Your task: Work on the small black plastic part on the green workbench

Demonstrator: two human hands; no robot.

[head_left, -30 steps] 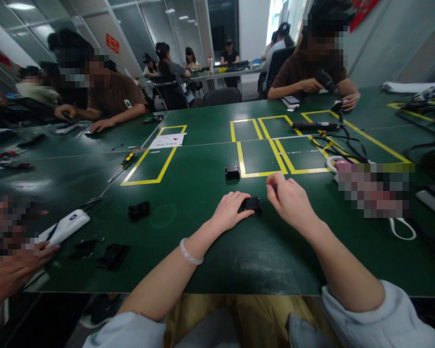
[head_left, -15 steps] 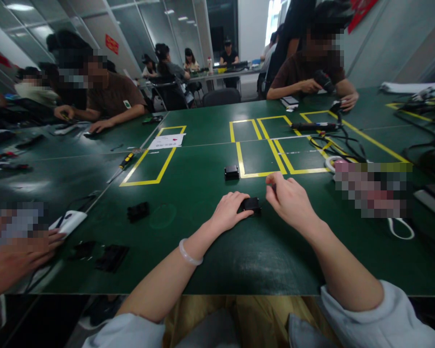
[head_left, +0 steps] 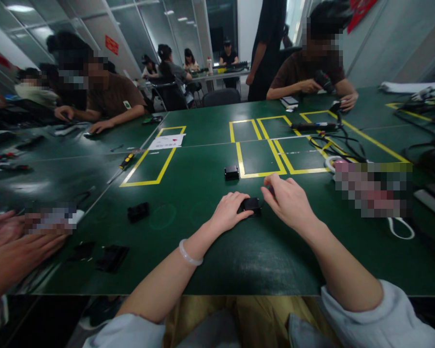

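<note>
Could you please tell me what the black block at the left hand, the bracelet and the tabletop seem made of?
Black block: probably plastic, satin, judging by its even dark surface; coated metal is possible. Bracelet: perhaps glass, stone or plastic, glossy, as it looks pale and slightly translucent. Tabletop: likely a green laminate or mat, semi-gloss, given its soft reflections.

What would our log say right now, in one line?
left fingers: gripping black block on table | right fingers: curled beside it, contents unclear | farther off: second black block by yellow tape
</note>
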